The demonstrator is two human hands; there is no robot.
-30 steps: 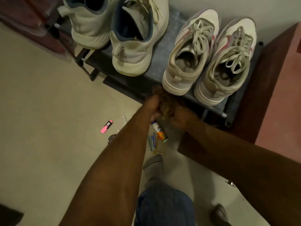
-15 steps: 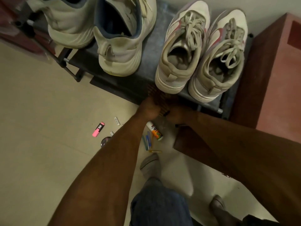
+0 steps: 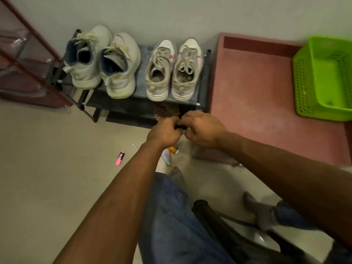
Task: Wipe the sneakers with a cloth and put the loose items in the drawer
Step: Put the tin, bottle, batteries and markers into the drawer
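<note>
Left hand: the left hand [image 3: 164, 131] is held in front of the shoe rack's front edge, fingers curled inward toward the other hand, pinching something small and dark between the two.
Right hand: the right hand [image 3: 202, 128] meets it knuckle to knuckle, fingers likewise curled on the same dark item [image 3: 179, 127] — what that item is I cannot tell; only a sliver shows.
Cloth: a brownish patterned cloth [image 3: 166, 110] shows just beyond the hands, under the rack's top shelf; its lower part is hidden by the fingers, and whether they touch it is unclear.
Sneakers: two pairs stand on the shoe rack [image 3: 142, 80] — the white sneakers [image 3: 102, 61] toward its left end, the pink-trimmed sneakers [image 3: 174, 69] toward its right end, heels at the front edge.
Loose items: on the floor, a pink highlighter [image 3: 120, 158] lies well left of the hands; a glue stick [image 3: 174, 150] and some pens [image 3: 167, 159] are partly covered by the left wrist.
Surroundings: a red cabinet top [image 3: 266, 88] holds a green basket [image 3: 323, 77], cut off at the right edge.
Drawer: none can be made out.
</note>
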